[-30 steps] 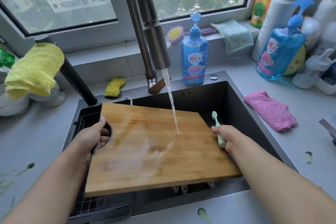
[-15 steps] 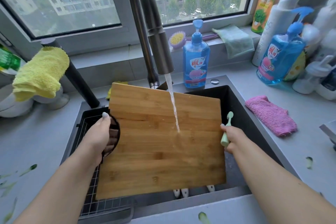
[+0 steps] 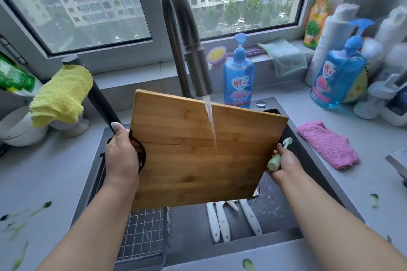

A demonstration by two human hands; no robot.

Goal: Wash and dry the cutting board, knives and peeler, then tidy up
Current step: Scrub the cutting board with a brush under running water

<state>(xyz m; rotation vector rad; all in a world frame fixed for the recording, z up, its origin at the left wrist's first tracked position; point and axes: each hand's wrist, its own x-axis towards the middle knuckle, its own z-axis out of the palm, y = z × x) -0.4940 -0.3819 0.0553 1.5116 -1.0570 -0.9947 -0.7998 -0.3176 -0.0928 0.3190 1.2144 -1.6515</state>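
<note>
A wooden cutting board (image 3: 193, 152) is tilted steeply over the dark sink (image 3: 308, 174), its far edge raised toward the tap (image 3: 185, 35). Running water hits its face near the middle. My left hand (image 3: 122, 154) grips the board's left edge at the round handle hole. My right hand (image 3: 284, 165) supports the right edge while holding a pale green peeler (image 3: 278, 156). Three white-handled knives (image 3: 224, 220) lie on the sink floor below the board, blades hidden under it.
A wire rack (image 3: 143, 233) sits in the sink's left side. A pink cloth (image 3: 328, 143) lies on the right counter, a yellow cloth (image 3: 59, 97) hangs at left. Blue soap bottles (image 3: 239, 79) and other bottles line the back. Green peel scraps dot the counter.
The board has swung from nearly flat to steeply tilted, far edge rising toward the tap. Both hands kept their grips and moved up with it. The knives below have come into view.
</note>
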